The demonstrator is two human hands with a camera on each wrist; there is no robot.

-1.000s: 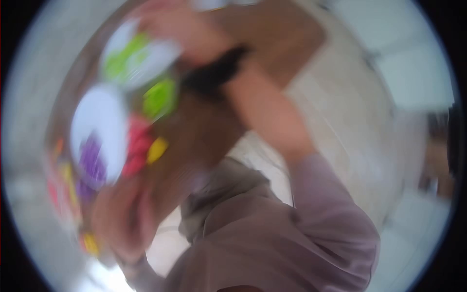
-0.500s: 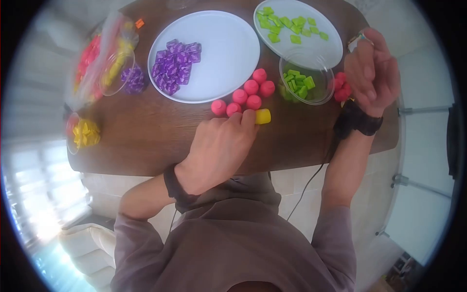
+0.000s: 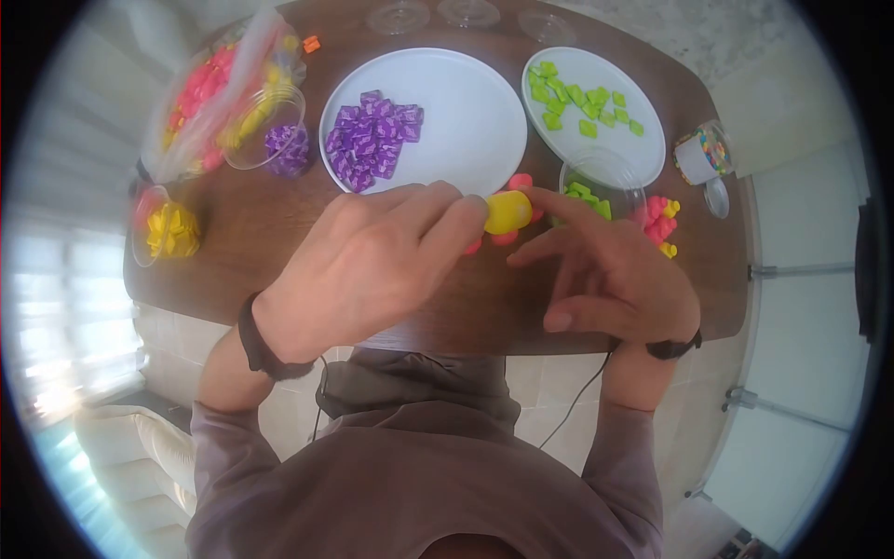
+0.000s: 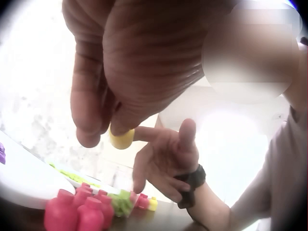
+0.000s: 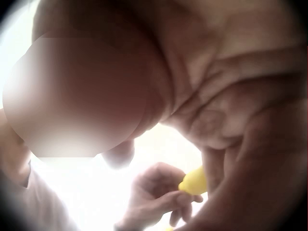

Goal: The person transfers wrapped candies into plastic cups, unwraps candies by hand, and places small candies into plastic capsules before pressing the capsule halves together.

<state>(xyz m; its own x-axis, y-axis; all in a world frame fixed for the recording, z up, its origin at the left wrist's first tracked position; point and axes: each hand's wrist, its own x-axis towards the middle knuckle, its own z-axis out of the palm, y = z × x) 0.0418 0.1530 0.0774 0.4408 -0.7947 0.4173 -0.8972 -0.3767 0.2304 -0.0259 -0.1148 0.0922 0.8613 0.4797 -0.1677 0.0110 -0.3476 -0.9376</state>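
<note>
My left hand (image 3: 363,256) pinches a small yellow bottle (image 3: 507,212) between its thumb and fingertips, above the table. My right hand (image 3: 615,270) has its index finger stretched out with the tip at the bottle's far end; its other fingers are spread and hold nothing. In the right wrist view the bottle's narrow neck points back towards the left hand's thumb. Several pink bottles (image 4: 60,211) of the same shape stand below, mostly hidden by the hands in the head view.
A white plate (image 3: 466,102) bears purple wrapped sweets; another plate (image 3: 643,158) bears green ones. A clear tub (image 3: 619,168) holds more green pieces. Small pink and yellow bottles (image 3: 661,219), a jar (image 3: 698,160) and a lid (image 3: 715,197) are at right. Filled bags (image 3: 200,84) and tubs line the left.
The left hand has lifted the yellow bottle off the table beside the pink bottles. From the table's right side, the right hand has come inward to the bottle. The head view has steadied.
</note>
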